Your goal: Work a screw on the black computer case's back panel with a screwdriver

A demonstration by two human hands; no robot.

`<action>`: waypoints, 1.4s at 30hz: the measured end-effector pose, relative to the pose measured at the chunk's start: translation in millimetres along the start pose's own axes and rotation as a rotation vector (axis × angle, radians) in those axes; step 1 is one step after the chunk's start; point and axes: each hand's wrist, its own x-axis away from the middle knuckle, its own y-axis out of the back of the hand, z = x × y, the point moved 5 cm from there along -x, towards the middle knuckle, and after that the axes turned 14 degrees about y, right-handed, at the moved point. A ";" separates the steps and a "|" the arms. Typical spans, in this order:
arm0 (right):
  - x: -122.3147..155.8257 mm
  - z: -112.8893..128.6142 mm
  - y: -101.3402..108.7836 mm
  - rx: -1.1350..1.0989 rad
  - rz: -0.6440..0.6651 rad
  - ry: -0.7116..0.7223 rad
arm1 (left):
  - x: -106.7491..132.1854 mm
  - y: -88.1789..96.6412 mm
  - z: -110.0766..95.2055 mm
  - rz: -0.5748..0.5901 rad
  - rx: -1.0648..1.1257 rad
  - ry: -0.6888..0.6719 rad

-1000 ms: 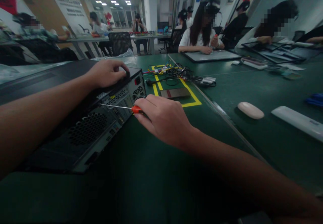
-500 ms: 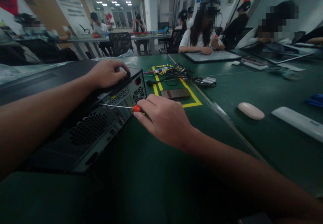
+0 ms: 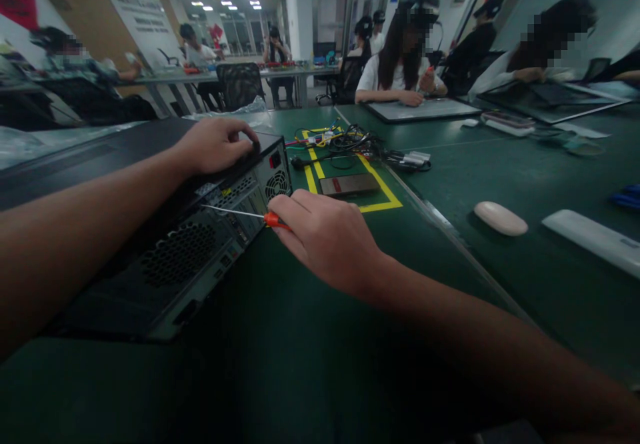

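Note:
A black desktop computer case [image 3: 117, 147] lies on its side at the left, its metal rear panel [image 3: 235, 231] turned toward me. My left hand [image 3: 217, 145] rests on the top near the rear edge, fingers curled down onto that edge. In my right hand [image 3: 330, 241] is a screwdriver [image 3: 274, 219] with an orange and black handle, the fingers wrapped round it. Its long thin shaft points left, and the tip meets the rear panel just under the upper edge. Whether a screw sits at the tip is too small to tell.
Beyond the case lie a bundle of black cables [image 3: 357, 141] and a brown flat box [image 3: 349, 184] by yellow tape [image 3: 385, 199]. Rightward are a pale oval case [image 3: 500, 219] and a long white case [image 3: 593, 237]. Co-workers [image 3: 400, 64] sit across the green table [image 3: 450, 164].
My right fingers have shifted round the screwdriver handle, and more of its orange part shows. The tip stays at the same spot. My left hand keeps its place on the case.

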 end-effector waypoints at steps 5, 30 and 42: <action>0.5 -0.7 -0.5 0.010 -0.021 0.013 | 0.3 0.1 -0.3 0.014 -0.005 0.014; 2.8 -0.7 3.8 -0.063 -0.085 0.018 | 0.2 -1.0 -0.3 -0.002 0.026 0.044; 4.9 6.6 2.7 -0.049 -0.106 0.052 | 0.3 -0.4 0.1 -0.007 0.034 0.012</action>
